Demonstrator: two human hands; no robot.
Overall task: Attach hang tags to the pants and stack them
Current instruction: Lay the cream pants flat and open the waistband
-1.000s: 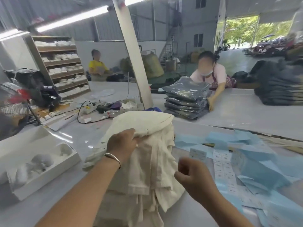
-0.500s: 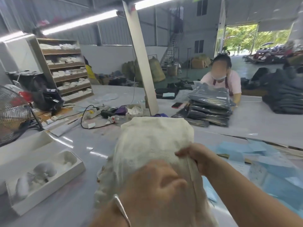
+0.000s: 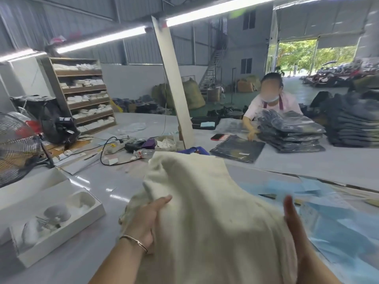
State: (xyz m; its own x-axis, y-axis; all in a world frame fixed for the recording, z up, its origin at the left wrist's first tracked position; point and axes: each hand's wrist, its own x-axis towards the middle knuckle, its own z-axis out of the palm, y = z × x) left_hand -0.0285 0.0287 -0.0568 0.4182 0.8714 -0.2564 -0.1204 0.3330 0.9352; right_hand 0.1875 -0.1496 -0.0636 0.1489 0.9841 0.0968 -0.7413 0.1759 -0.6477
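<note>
A bundle of cream-coloured pants (image 3: 207,212) fills the middle of the head view, raised off the grey table. My left hand (image 3: 146,220), a thin bangle on its wrist, grips the bundle's left side with the fingers dug into the cloth. My right hand (image 3: 292,216) presses flat against the bundle's right side, and only the fingers and the hand's edge show past the fabric. Blue paper sheets with white tag strips (image 3: 320,212) lie on the table to the right, partly hidden behind the pants.
A white open box (image 3: 59,222) with pale bundles sits at the left, a fan (image 3: 14,148) behind it. Cables and small items clutter the table's centre by a slanted white post (image 3: 174,89). Across the table a person (image 3: 270,103) handles bagged dark garments (image 3: 291,130).
The pants bundle has been lifted and turned toward me. My left hand moved from on top of it to its left side, and my right hand shifted down to its right side.
</note>
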